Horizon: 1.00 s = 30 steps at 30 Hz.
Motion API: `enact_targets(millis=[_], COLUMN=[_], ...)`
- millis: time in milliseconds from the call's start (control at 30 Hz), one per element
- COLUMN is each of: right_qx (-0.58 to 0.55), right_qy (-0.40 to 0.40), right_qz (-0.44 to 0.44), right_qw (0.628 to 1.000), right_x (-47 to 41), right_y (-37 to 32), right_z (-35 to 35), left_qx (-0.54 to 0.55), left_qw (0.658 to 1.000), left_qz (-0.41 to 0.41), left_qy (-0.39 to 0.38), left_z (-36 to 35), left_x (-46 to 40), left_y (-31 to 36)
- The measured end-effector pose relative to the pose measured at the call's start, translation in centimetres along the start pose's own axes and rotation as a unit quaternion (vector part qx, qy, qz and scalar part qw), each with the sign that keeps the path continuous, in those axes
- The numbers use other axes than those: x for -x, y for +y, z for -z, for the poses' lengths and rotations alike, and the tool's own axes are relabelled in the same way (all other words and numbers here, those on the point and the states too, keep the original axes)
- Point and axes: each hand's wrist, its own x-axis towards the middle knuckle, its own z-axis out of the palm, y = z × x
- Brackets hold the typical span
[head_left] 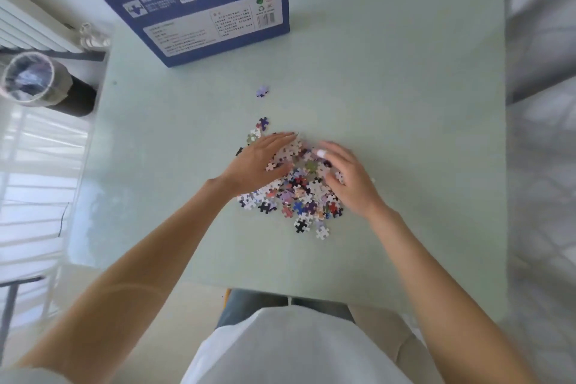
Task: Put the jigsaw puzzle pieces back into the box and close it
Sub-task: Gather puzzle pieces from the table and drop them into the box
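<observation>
Hands flat, fingers relaxed: left hand [261,162] and right hand [349,176] resting on pile of puzzle pieces [299,190] mid-table [405,103]; blue box [199,0] far left, one stray piece [262,91] between.

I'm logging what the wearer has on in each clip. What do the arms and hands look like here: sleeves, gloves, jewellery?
Both forearms are bare to the bottom of the frame, no sleeves showing. The left hand and right hand wear no gloves; no rings or watch visible. A white top covers the torso.
</observation>
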Motion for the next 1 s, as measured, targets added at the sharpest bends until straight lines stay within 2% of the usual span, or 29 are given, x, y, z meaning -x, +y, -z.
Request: enact_targets(millis=[33, 100, 167, 200, 300, 567, 700, 833, 1000], right_qx=[0.052, 0.169, 0.185, 0.172, 0.156, 0.173, 0.186, 0.200, 0.225], right_qy=[0.052, 0.128, 0.119, 0.096, 0.041, -0.021, -0.041, -0.022, -0.033], right_qz=[-0.018, -0.109, -0.213, -0.235, -0.194, -0.072, -0.061, -0.056, -0.030], right_qw=[0.997, 0.971, 0.952, 0.952, 0.968, 0.982, 0.980, 0.978, 0.973], right_x=[1.1, 3.5, 5.1, 5.5, 4.4, 0.0, -1.2, -1.8, -2.5], right_y=[0.4, 1.0, 0.4, -0.2, -2.2, -4.6, -5.1, -5.4, -6.0], right_z=[0.3, 0.9, 0.5, 0.0, -2.6, -5.1, -5.2, -4.9, -4.8], left_qx=[-0.024, -0.064, -0.063, -0.052, -0.024, 0.076, 0.103, 0.085, 0.078], left_qw=[0.999, 0.992, 0.978, 0.973, 0.969, 0.958, 0.961, 0.970, 0.968], left_qz=[0.021, 0.101, 0.192, 0.219, 0.241, 0.260, 0.240, 0.212, 0.223], left_qy=[0.023, 0.045, 0.049, 0.049, 0.046, 0.094, 0.089, 0.088, 0.084], left_z=[-0.1, -0.6, -1.3, -1.7, -2.5, -1.9, -1.2, -0.4, -0.3], left_x=[1.2, 3.5, 5.2, 5.7, 5.5, 4.6, 4.5, 4.3, 4.3], left_y=[0.1, 0.2, 0.5, 0.8, 1.4, 2.0, 1.8, 1.7, 1.7])
